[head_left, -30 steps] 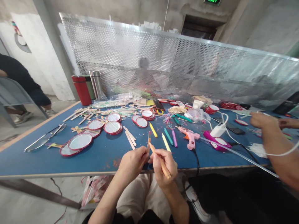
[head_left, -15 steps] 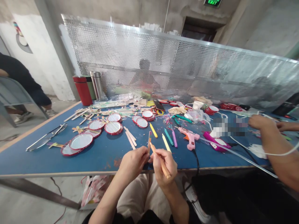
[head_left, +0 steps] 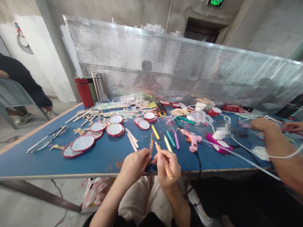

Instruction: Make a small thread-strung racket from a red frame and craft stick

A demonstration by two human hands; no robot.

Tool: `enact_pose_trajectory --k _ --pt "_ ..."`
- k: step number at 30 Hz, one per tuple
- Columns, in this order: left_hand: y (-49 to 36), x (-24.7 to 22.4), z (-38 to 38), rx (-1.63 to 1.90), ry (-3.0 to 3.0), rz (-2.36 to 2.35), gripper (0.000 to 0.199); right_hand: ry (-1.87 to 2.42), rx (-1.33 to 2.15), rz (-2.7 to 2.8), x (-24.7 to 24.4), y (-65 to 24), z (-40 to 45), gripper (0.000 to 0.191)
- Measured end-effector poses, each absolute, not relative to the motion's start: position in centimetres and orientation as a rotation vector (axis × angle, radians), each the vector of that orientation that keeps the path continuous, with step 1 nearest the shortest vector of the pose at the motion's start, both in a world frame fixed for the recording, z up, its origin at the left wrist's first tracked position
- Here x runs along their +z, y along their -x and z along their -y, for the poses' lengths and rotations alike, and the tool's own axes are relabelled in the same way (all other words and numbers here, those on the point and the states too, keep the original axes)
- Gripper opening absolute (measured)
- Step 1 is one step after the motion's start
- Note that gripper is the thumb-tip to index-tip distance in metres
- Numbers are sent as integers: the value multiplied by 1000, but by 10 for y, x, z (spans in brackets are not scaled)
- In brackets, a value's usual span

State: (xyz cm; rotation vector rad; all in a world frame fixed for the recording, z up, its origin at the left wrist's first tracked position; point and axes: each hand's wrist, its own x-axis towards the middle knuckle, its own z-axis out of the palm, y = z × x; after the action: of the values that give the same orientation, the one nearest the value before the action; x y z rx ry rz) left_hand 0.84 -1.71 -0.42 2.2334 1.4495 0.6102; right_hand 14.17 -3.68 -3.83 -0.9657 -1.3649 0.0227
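My left hand (head_left: 136,164) is closed on a wooden craft stick (head_left: 151,142) that points up and away from me, its far end coloured. In my right hand (head_left: 167,167) is an orange marker (head_left: 165,162), held like a pen. The marker's tip stands just right of the stick, apart from it. Beyond my hands lie a yellow marker (head_left: 155,132), a pale yellow marker (head_left: 168,143), a teal marker (head_left: 171,139) and a purple marker (head_left: 176,140). Several plain craft sticks (head_left: 132,141) rest left of the held stick.
Red-rimmed round discs (head_left: 82,143) are spread on the blue table (head_left: 99,164). A pair of glasses (head_left: 47,138) lies at left, and a pink glue gun (head_left: 192,138) with a cable at right. A red bottle (head_left: 84,92) stands behind. A co-worker's arm (head_left: 276,142) reaches in from the right.
My right hand has shifted slightly right, and the orange marker's tip has moved away from the craft stick. My left hand stays nearly still. The co-worker's far hand has moved a little.
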Motion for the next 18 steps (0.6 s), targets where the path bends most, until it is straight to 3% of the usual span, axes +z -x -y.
enact_pose_trajectory --k 4,18 --pt "-10 -5 17 625 -2239 -1463 19 992 64 1357 -32 -141 33 17" --pt "-11 -6 15 650 -2269 -1497 19 1005 82 1531 -21 -144 23 12"
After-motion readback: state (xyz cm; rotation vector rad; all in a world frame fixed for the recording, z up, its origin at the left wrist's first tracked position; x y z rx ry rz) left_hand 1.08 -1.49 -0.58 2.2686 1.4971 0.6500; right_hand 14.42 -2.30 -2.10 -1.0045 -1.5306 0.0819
